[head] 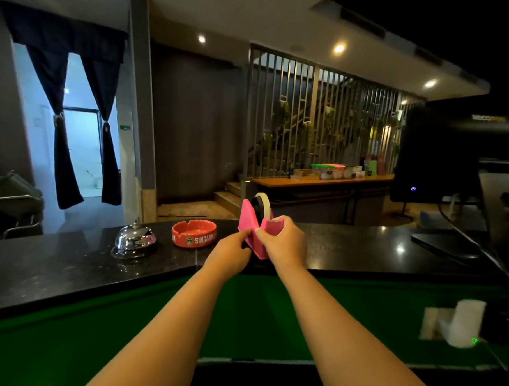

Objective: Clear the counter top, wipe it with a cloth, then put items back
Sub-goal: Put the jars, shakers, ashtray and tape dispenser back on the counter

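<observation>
Two bare hands close together on a bright pink plastic tape dispenser (253, 227) at the near edge of a polished black stone counter top (69, 260): the right hand (283, 240) wraps its fingers over the dispenser's front end, while the left hand (230, 250) pinches the lower side of its body. Whether the dispenser's base touches the stone or hangs just above it cannot be told. A pale roll of tape (263, 203) sits upright in the dispenser's cradle. Below the arms runs a green lower desk surface (154, 319), where a small white device with a green indicator light (460, 327) stands at the right. To the left of the hands, on the stone, sit a round red ashtray with white lettering (193, 233) and, farther left, a domed chrome service bell (134, 240). At the right end stands a black computer monitor (435, 160). Beyond the counter hang dark blue tied-back curtains (66, 132).
</observation>
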Tool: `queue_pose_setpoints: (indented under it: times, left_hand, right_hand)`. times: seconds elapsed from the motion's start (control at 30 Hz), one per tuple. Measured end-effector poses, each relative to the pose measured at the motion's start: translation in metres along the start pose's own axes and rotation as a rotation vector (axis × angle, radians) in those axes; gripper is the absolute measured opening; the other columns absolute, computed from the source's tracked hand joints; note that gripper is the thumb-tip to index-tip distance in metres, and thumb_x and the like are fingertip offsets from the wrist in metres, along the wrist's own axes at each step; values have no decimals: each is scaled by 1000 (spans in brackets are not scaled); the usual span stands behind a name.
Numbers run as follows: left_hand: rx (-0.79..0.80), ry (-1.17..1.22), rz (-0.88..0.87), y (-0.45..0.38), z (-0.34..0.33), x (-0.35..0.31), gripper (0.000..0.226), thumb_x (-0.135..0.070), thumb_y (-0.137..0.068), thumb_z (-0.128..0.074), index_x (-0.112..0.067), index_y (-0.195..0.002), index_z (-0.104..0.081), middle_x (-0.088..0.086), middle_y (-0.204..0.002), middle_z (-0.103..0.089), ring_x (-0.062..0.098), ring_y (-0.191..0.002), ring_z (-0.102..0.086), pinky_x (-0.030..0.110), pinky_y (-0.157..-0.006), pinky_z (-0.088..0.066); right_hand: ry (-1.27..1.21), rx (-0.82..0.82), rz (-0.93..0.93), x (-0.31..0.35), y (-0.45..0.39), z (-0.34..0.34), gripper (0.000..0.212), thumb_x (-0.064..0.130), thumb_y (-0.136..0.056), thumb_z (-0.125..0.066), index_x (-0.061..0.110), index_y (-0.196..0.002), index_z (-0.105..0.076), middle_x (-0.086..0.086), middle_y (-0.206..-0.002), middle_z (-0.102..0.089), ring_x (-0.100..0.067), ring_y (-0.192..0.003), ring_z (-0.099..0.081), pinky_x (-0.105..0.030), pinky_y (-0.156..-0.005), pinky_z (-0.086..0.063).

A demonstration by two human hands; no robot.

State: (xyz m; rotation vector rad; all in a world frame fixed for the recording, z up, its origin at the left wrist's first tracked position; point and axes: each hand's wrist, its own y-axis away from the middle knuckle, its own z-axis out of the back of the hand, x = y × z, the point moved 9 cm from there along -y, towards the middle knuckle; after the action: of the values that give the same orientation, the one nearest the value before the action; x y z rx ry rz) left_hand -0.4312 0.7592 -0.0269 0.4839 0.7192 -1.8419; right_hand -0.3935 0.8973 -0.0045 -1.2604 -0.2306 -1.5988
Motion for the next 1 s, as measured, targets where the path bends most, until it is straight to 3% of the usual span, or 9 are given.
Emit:
queue_pose_setpoints:
  times: [0.1,0.2,0.43,0.53,0.63,0.73,0.87,0.93,1.0]
  left_hand:
    - [5,-127,0,-3,-5,10,48,-16,-91,-45,-29,-137,-48,5,-128,-60,23,-96,-64,37,-84,-54]
    - [-31,-317,-38,-1,-3,17,35,-30,-96,-43,-27,-127,-58,1,-132,-58,23,-111,-59,41,-93,-50]
    - [-22,-324,-91,16,4,18,38,-34,-100,-40,-22,-133,-54,2,-140,-51,19,-124,-49,39,-102,-42]
    - [-232,-300,-101,42,38,28,35,-31,-95,-48,-24,-127,-57,0,-131,-56,20,-117,-53,39,-94,-47]
    - [-415,-389,-75,75,73,53,30,-29,-91,-50,-22,-118,-61,1,-119,-61,24,-108,-55,39,-87,-49]
    - [-497,-474,-37,101,106,81,26,-28,-89,-51,-21,-109,-65,1,-109,-64,23,-102,-55,38,-80,-48]
    - [-565,-575,125,124,152,123,28,-30,-90,-49,-16,-110,-64,6,-111,-61,27,-100,-54,37,-75,-44]
    - [-546,-615,217,131,166,146,35,-36,-93,-46,-16,-117,-61,8,-120,-56,29,-107,-53,39,-82,-44]
    - [-450,-665,303,132,167,168,48,-47,-95,-35,-20,-129,-56,6,-135,-51,27,-124,-47,46,-102,-37]
  right_hand:
    - [9,2,9,-4,-7,-13,42,43,-81,-71,20,-114,-59,-1,-110,-67,-22,-98,-64,-26,-69,-46]
    - [25,22,5,-3,-12,-22,49,45,-82,-69,17,-121,-56,-4,-117,-66,-24,-104,-63,-29,-72,-49]
    - [9,106,-71,-7,-2,-32,78,42,-85,-68,16,-148,-31,-7,-138,-53,-27,-122,-54,-35,-90,-49]
    - [128,9,9,-1,28,-26,77,41,-91,-60,15,-152,-22,-8,-144,-43,-27,-130,-43,-37,-97,-44]
    - [54,-138,220,19,79,-30,52,28,-92,-60,14,-141,-46,-4,-134,-46,-21,-126,-40,-25,-97,-38]
    - [-99,2,296,43,103,-68,37,19,-93,-59,13,-129,-59,-1,-127,-53,-16,-122,-48,-17,-96,-35]
    - [-105,245,318,89,97,-125,43,24,-90,-63,11,-131,-57,-5,-132,-57,-18,-123,-51,-28,-103,-39]
    - [-105,395,284,107,92,-153,53,28,-89,-65,12,-137,-50,-6,-138,-54,-19,-128,-49,-31,-106,-39]
    - [-85,504,270,123,87,-175,65,33,-87,-67,14,-143,-42,-7,-145,-47,-22,-133,-44,-36,-108,-38]
